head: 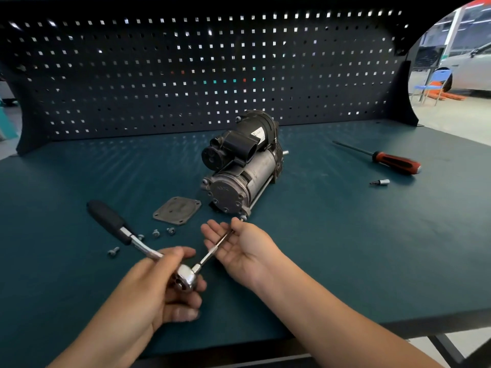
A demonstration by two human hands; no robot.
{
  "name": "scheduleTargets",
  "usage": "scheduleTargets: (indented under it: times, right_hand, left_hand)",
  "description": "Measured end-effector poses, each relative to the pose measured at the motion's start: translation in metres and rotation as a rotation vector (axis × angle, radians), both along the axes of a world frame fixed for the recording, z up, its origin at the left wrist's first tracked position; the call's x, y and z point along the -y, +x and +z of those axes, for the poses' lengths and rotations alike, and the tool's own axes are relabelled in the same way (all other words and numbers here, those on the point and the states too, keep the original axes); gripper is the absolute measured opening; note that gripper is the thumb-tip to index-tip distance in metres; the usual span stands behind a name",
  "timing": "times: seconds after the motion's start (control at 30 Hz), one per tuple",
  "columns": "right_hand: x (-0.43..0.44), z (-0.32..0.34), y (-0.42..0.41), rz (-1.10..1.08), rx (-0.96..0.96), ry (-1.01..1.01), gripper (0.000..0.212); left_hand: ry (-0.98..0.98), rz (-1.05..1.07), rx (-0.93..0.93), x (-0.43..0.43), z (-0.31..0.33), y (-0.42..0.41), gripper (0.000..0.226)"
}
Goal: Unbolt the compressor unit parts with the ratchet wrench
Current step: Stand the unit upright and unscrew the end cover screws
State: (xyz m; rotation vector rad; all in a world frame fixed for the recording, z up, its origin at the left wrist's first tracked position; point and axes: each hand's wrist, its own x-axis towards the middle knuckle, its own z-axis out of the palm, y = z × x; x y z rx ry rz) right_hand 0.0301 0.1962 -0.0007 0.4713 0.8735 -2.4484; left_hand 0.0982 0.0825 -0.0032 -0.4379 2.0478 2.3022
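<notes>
Wrench (pixel 117 227) lower left, left hand (pixel 156 288) gripping its head. Bolts (pixel 156 233), cover plate (pixel 176 210) above. Right hand (pixel 239 248) palm-up, fingers relaxed, cradling extension bar (pixel 212 251) touching compressor (pixel 239 166) at centre. Screwdriver (pixel 393 162) right.

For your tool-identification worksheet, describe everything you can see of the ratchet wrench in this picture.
The ratchet wrench has a black grip, a polished metal shank and a round head carrying a slim extension bar. The left hand grips it at the head, handle pointing away to the left over the green bench. The bar lies across the open right hand, its tip at a bolt low on the compressor.
</notes>
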Motion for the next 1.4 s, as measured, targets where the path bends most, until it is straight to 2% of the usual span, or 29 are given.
scheduleTargets:
  times: [0.03,0.1,0.17,0.2,0.23,0.3,0.37,0.4,0.43,0.5,0.57,0.6,0.67,0.73,0.8,0.87,0.93,0.97,1.0,1.07,1.1,1.13,1.17,1.2,1.23,1.27,1.3,1.37,1.4]
  right_hand:
    - [-0.002,0.000,-0.001,0.018,-0.010,0.011,0.029]
    - [-0.009,0.002,-0.003,0.101,-0.062,0.053,0.025]
    - [-0.020,0.004,-0.005,0.265,-0.171,0.227,0.023]
    - [-0.026,0.005,-0.006,0.352,-0.232,0.379,0.025]
    - [-0.031,0.007,-0.007,0.414,-0.297,0.566,0.030]
    - [-0.039,0.011,-0.009,0.455,-0.520,0.992,0.032]
    - [-0.047,0.012,-0.017,0.373,-0.928,1.536,0.028]
    - [-0.049,0.011,-0.020,0.318,-1.169,1.787,0.025]
    - [-0.049,0.010,-0.022,0.311,-1.377,1.936,0.025]
    - [-0.048,0.007,-0.024,0.483,-1.677,1.986,0.039]
    - [-0.048,0.004,-0.027,0.654,-1.809,1.967,0.047]
    - [-0.047,0.004,-0.029,0.670,-1.857,2.017,0.047]
    - [-0.049,0.001,-0.035,0.567,-1.998,2.125,0.044]
    - [-0.051,-0.001,-0.036,0.509,-2.073,2.156,0.039]
    - [-0.052,0.000,-0.034,0.524,-2.056,2.155,0.038]
    - [-0.056,-0.001,-0.033,0.539,-2.013,2.194,0.037]
    - [-0.057,-0.005,-0.031,0.457,-2.046,2.240,0.027]
    - [-0.058,-0.007,-0.031,0.362,-2.064,2.278,0.018]
    - [-0.057,-0.007,-0.030,0.270,-2.070,2.285,0.009]
    - [-0.055,-0.011,-0.029,0.198,-2.072,2.231,0.005]
    - [-0.056,-0.011,-0.029,0.261,-2.031,2.108,0.012]
    - [-0.058,-0.010,-0.029,0.342,-1.961,1.922,0.022]
    - [-0.061,-0.007,-0.030,0.332,-1.834,1.708,0.029]
    - [-0.065,-0.004,-0.033,0.213,-1.681,1.551,0.029]
    - [-0.072,-0.003,-0.041,0.040,-1.547,1.486,0.025]
    - [-0.080,-0.003,-0.052,-0.106,-1.429,1.508,0.025]
    - [-0.088,-0.004,-0.064,-0.159,-1.319,1.622,0.031]
    - [-0.098,-0.009,-0.084,0.076,-1.189,1.878,0.048]
    - [-0.101,-0.014,-0.092,0.205,-1.168,1.926,0.053]
  left_hand:
    - [-0.114,-0.014,-0.068,0.000,-0.001,0.002,0.015]
    - [-0.516,-0.099,-0.237,0.003,0.001,0.006,0.008]
    - [-1.144,-0.203,-0.485,0.006,0.005,0.008,0.018]
    - [-1.399,-0.248,-0.562,0.007,0.009,0.009,0.018]
    - [-1.562,-0.304,-0.599,0.005,0.014,0.011,0.019]
    - [-1.692,-0.334,-0.728,0.001,0.015,0.013,0.029]
    - [-1.754,-0.350,-0.747,0.001,0.011,0.014,0.026]
    - [-1.741,-0.348,-0.732,0.003,0.008,0.013,0.021]
    - [-1.707,-0.328,-0.705,0.005,0.005,0.011,0.024]
    - [-1.570,-0.290,-0.611,0.004,0.005,0.012,0.031]
    - [-1.488,-0.132,-0.586,0.006,0.003,0.008,0.026]
    - [-1.454,-0.076,-0.551,0.006,-0.001,0.008,0.022]
    - [-1.356,-0.057,-0.483,0.007,-0.006,0.010,0.012]
    - [-1.166,-0.048,-0.470,0.010,-0.012,0.011,0.008]
    - [-0.897,-0.067,-0.347,0.005,-0.012,0.009,0.017]
    - [-0.409,-0.055,-0.161,0.001,-0.006,0.004,0.022]
    - [0.012,-0.019,-0.007,-0.003,0.002,0.001,0.030]
    - [0.130,0.011,0.035,-0.003,0.003,-0.001,0.034]
    - [0.179,0.031,0.053,-0.002,0.004,-0.003,0.035]
    - [0.126,0.038,0.017,-0.003,0.004,-0.004,0.034]
    - [0.072,0.039,-0.020,-0.002,0.003,-0.004,0.032]
    - [0.037,0.035,-0.058,-0.002,0.002,-0.005,0.031]
    - [0.016,0.031,-0.082,-0.001,0.002,-0.005,0.031]
    - [0.004,0.021,-0.098,-0.001,0.003,-0.005,0.031]
    - [-0.007,0.013,-0.110,-0.001,0.003,-0.005,0.031]
    - [-0.020,0.005,-0.116,0.000,0.002,-0.005,0.031]
    - [-0.022,-0.002,-0.121,-0.001,0.002,-0.006,0.032]
    - [-0.012,-0.006,-0.111,0.000,0.001,-0.007,0.033]
    - [-0.011,-0.008,-0.103,0.001,0.001,-0.008,0.034]
